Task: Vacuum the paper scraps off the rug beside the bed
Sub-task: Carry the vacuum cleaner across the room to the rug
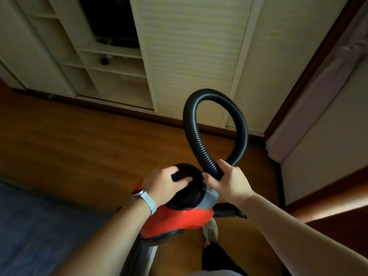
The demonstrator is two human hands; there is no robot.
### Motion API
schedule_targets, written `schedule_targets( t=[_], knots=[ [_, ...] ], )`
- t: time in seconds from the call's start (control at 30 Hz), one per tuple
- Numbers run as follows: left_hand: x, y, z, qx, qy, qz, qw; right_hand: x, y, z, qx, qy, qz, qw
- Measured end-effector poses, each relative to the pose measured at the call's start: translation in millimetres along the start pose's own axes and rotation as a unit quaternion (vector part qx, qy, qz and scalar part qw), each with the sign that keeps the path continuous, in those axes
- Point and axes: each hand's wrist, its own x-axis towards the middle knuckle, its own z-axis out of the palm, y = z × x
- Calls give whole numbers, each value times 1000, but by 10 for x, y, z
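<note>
A red vacuum cleaner [179,220] with a round black top [193,188] is held up in front of me over the wooden floor. My left hand [165,184] grips the black handle on that top; a watch sits on the wrist. My right hand [229,180] is closed around the black ribbed hose [217,96], which loops up and back down into my grip. A blue rug [39,226] lies at the lower left. No paper scraps show on it; the picture is dark and blurred there.
A cream wardrobe with open shelves [111,62] and a slatted door [191,56] stands ahead. A dark wooden door frame [310,76] and a wall rise at the right. My shoe [211,230] stands on the wooden floor [89,140] below the vacuum.
</note>
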Motion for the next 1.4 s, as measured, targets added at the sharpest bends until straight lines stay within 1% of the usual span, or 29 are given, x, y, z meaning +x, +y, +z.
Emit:
schedule_targets(
  t=[0.17, 0.27, 0.43, 0.53, 0.63, 0.77, 0.9, 0.97, 1.07, 1.17, 1.27, 1.4],
  knots=[
    [636, 49, -68, 32, 41, -55, 997, 891, 229, -27, 25, -40, -38, 998],
    [962, 109, -129, 44, 62, -71, 995, 1392, 270, -112, 47, -68, -63, 995],
    [1393, 111, -169, 13, 91, -80, 993, 2134, 232, -157, 72, -128, -96, 984],
    [1552, 95, -248, -10, 97, -109, 989, 2398, 186, -86, 64, -163, -113, 978],
    [1777, -2, -360, -30, 92, -132, 986, 2729, 134, 18, 60, -197, -107, 973],
    [2015, -284, -441, -55, 92, -150, 983, 3103, 19, 255, 66, -224, -97, 967],
    [2327, -642, -566, -66, 100, -165, 979, 3441, -174, 576, 48, -235, -111, 965],
    [2507, -861, -694, -76, 101, -174, 977, 3675, -309, 767, 43, -244, -101, 964],
    [2767, -1226, -944, -79, 100, -192, 973, 4042, -598, 1094, 48, -260, -84, 961],
    [3011, -1575, -1235, -82, 114, -207, 968, 4382, -951, 1451, 39, -266, -102, 958],
    [3201, -1904, -1554, -81, 111, -222, 965, 4683, -1293, 1768, 36, -267, -115, 956],
    [3361, -2271, -1941, -55, 130, -221, 965, 5004, -1639, 2074, 31, -292, -136, 946]
  ],
)
